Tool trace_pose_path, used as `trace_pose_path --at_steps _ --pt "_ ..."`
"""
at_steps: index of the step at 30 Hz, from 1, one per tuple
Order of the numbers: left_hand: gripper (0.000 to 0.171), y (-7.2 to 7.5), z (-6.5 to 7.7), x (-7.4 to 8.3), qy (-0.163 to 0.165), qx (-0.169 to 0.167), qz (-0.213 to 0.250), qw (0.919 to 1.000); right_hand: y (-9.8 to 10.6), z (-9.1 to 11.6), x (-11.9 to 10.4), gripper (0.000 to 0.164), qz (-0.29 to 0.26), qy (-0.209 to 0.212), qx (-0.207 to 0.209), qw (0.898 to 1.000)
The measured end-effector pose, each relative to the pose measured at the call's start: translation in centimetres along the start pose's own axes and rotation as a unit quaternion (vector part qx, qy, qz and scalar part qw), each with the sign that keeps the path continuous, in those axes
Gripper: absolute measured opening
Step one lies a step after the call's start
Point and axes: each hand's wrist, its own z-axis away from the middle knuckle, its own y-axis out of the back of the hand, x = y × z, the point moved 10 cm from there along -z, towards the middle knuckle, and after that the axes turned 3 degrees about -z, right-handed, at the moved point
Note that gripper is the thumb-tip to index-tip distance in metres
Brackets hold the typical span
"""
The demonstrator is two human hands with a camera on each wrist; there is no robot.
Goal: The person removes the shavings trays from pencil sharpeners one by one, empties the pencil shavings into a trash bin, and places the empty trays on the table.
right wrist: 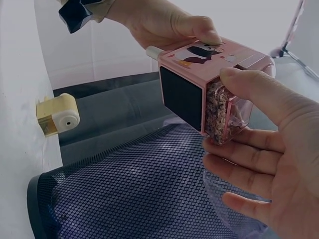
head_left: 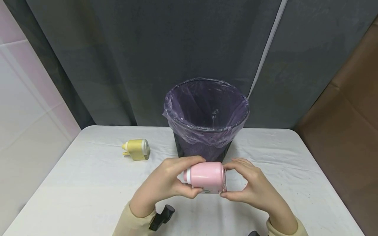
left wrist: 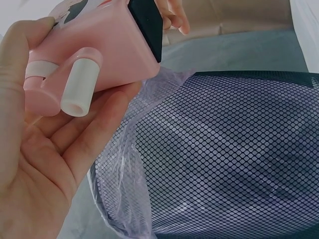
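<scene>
A pink pencil sharpener (head_left: 206,175) lies on its side in the air in front of the trash bin. My left hand (head_left: 168,183) grips its body at the crank end, thumb on the printed face. The white crank handle (left wrist: 79,87) sticks out beside that palm. At the other end, my right hand (head_left: 254,186) pinches the clear shavings drawer (right wrist: 219,112) between thumb and fingers. Shavings fill the drawer, which juts out from the pink body. A flat black base (right wrist: 182,99) covers one side of the sharpener.
Behind the hands stands a black mesh trash bin (left wrist: 229,149), its purple bag (head_left: 203,134) folded over the rim. A yellow pencil sharpener (head_left: 137,149) lies to the left on the white table (head_left: 73,190). A dark curtain (head_left: 147,59) hangs at the back.
</scene>
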Motion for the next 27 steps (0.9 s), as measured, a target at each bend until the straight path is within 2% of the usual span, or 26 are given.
trace_pose_path --at_steps 13,27 --pt "0.053 0.05 -0.01 0.01 0.0 -0.002 -0.002 1.0 0.1 -0.02 0.12 0.059 -0.017 0.008 -0.007 1.0" --pt "0.053 -0.14 0.08 -0.65 0.01 -0.005 0.002 0.9999 0.33 -0.03 0.21 0.057 0.002 0.0 -0.021 1.0"
